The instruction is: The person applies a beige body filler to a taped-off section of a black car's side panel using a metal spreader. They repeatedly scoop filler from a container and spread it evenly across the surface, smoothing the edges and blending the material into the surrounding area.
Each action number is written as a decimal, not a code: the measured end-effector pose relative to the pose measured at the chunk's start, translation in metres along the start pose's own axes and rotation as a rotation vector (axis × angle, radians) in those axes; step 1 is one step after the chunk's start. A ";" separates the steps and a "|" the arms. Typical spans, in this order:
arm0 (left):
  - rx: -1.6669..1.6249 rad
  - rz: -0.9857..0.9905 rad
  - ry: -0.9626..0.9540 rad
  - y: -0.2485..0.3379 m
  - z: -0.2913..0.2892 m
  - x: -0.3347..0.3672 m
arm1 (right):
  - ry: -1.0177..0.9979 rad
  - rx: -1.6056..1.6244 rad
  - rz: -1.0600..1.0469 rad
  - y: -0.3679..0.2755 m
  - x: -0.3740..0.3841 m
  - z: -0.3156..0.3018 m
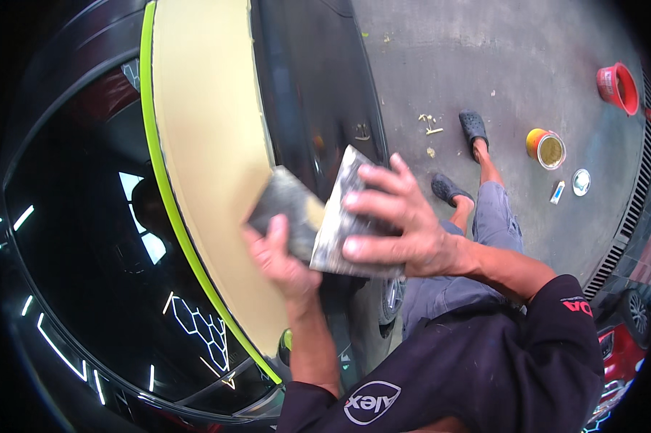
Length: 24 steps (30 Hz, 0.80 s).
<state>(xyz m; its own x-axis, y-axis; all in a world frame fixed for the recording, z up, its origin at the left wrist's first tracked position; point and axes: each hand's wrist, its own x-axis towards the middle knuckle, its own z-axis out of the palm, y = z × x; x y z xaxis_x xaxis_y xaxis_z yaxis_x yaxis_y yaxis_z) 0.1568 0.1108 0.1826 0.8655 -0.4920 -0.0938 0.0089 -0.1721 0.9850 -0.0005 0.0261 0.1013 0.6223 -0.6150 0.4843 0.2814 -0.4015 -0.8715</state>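
My left hand [286, 263] is closed on a flat, dark putty spreader [286, 206] with a beige smear of filler near one edge. My right hand [419, 227] grips a second flat putty spreader [334, 234], grey-black and blotched, with a pale edge; its fingers lie spread across the face. The two spreaders meet or overlap in front of me, slightly blurred; whether they touch is hard to tell. Beneath and to the left runs a long car body panel [203, 108] coated in smooth beige filler. Bright green masking tape [159, 144] borders it along the dark glass [80, 187].
Black bodywork [311, 72] lies right of the coated panel. On the grey floor [426, 58] stand a yellow-red can [535, 146] of filler and a red bucket [608, 85], near a round lid [581, 182] and a small white-blue box [557, 193]. Beige scraps [432, 130] lie near my clogs.
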 end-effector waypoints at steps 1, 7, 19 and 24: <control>-0.155 -0.174 -0.012 -0.013 0.012 0.000 | -0.069 0.001 -0.039 0.001 -0.001 -0.004; -0.318 -0.466 -0.058 -0.017 0.032 0.010 | -0.183 0.120 0.018 0.044 -0.016 -0.016; 0.013 0.278 0.522 0.082 -0.109 0.072 | 0.223 0.092 0.246 0.171 0.130 -0.025; 0.129 0.296 0.467 0.072 -0.133 0.075 | 0.366 0.115 0.172 0.210 0.223 0.007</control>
<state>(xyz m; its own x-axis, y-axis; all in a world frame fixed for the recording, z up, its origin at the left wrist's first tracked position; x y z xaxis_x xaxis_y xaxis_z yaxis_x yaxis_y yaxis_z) 0.2892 0.1747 0.2657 0.9516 -0.1107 0.2866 -0.3039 -0.2016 0.9311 0.2025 -0.1904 0.0252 0.3722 -0.8754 0.3085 0.2888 -0.2066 -0.9348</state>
